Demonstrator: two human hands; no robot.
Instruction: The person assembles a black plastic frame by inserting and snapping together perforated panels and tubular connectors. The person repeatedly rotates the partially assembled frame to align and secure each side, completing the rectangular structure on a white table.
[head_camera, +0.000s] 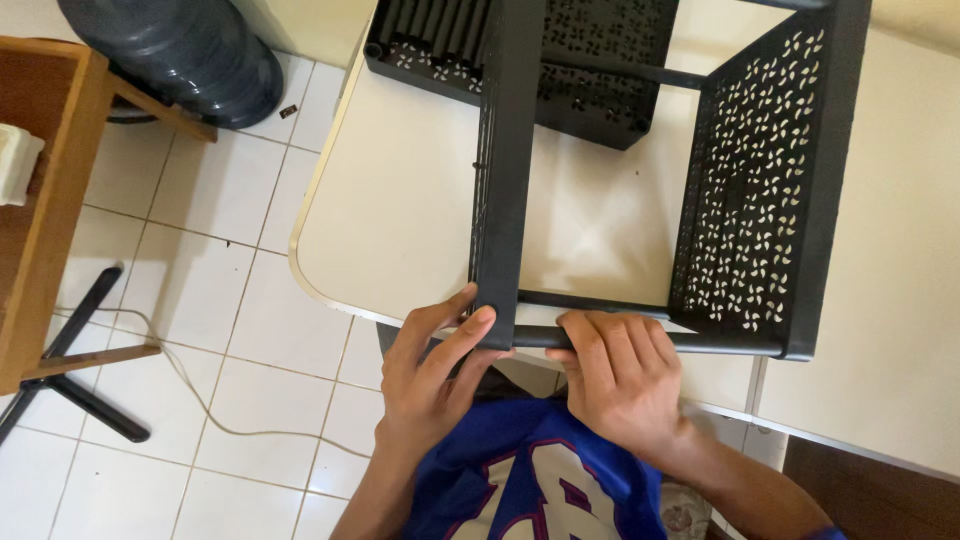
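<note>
At the counter (400, 200) edge, a crossbar (720, 343) is being gripped by the right hand (620, 375) while the left hand (435, 370) is clasping the black rack's (750, 200) corner post (500, 180); a second perforated shelf (590, 90), seemingly unattached, is lying behind.

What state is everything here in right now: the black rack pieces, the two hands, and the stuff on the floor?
Black rack frame: on its side on the table, half assembled.
Tube: horizontal, joined to the frame's corner.
Left hand: grip on the upright panel.
Right hand: wrapped round the tube.
Spare shelf: lying loose on the table.
Water jug: lying on the floor.
Cord: slack on the tiles.
</note>
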